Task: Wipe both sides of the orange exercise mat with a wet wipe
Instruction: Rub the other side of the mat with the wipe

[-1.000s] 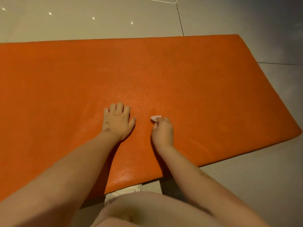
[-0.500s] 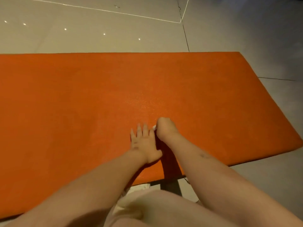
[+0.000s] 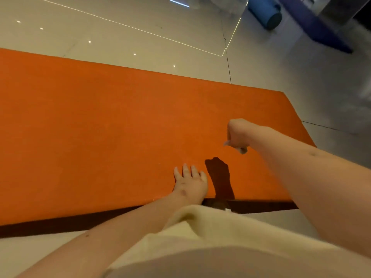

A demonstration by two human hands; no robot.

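The orange exercise mat (image 3: 104, 125) lies flat on the tiled floor and fills the middle of the head view. My left hand (image 3: 191, 183) rests flat on it near the front edge, fingers straight. My right hand (image 3: 237, 134) hovers above the mat's right part in a fist, casting a dark shadow on the mat below. It grips a crumpled white wet wipe (image 3: 242, 150), of which only small bits poke out beneath the fingers.
Glossy grey floor tiles (image 3: 140, 37) surround the mat. A rolled blue mat (image 3: 266, 12) and a dark blue flat mat (image 3: 321, 29) lie at the far right. My cream shirt (image 3: 210, 237) fills the bottom of the view.
My right hand has lifted off the mat and swung to the right with the wipe. My left hand has slid back to the mat's front edge. The view has tilted up.
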